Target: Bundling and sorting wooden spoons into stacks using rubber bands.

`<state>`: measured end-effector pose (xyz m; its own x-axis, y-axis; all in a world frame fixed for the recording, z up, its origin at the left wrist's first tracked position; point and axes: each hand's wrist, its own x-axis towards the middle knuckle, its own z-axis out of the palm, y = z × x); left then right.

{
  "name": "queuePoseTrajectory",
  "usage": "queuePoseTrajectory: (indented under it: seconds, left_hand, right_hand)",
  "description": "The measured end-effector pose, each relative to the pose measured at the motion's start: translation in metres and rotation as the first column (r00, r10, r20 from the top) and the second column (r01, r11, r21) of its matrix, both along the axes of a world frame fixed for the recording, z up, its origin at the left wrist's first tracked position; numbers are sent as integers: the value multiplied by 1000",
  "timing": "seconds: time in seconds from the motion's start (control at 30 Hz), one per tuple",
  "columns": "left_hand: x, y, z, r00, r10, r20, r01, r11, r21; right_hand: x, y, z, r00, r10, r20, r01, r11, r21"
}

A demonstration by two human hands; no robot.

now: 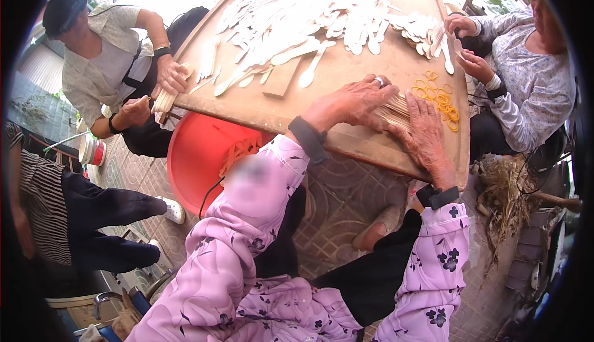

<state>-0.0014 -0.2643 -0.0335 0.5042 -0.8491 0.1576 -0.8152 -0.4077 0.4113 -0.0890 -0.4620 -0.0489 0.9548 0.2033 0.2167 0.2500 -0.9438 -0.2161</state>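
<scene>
Both hands on the table, working one bundle of wooden spoons (pixel 394 112); only its thin stick-like parts show. Bundle lies near the table's (pixel 260 110) close edge, right of centre. Left hand (pixel 352 105): fingers bent over the bundle's left side, holding it, ring on one finger. Right hand (pixel 426 133): fingers close together, fairly straight, laid against the bundle's right side, thumb toward the left hand; bundle held between the two. Exact fingertip contact hidden.

Yellow rubber bands (pixel 440 99) scattered just right of the bundle, near the right hand. Big loose pile of pale spoons (pixel 352 17) across the far half of the table. One single spoon (pixel 316 63) and a flat wood block (pixel 283 82) at the pile's near side. Red tub (pixel 189 168) below the table edge, left, orange-looking pieces inside.

Co-worker on left (pixel 105 51) grips another spoon bundle (pixel 165 99) at the table corner. Co-worker on right (pixel 526 76) holds one spoon. Pink flowered sleeves (pixel 433 268), black wristbands (pixel 438 197) on the wearer.
</scene>
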Motion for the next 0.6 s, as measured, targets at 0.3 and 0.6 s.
queuePoseTrajectory:
  seconds: [0.3, 0.6]
  left_hand:
    - [1, -11, 8, 998, 29, 63, -36, 992, 124]
    - [1, -15, 0, 996, 77, 49, -83, 989, 123]
  right_hand:
    - [0, -6, -1, 999, -18, 36, 21, 996, -84]
    - [1, -15, 4, 998, -48, 30, 46, 996, 71]
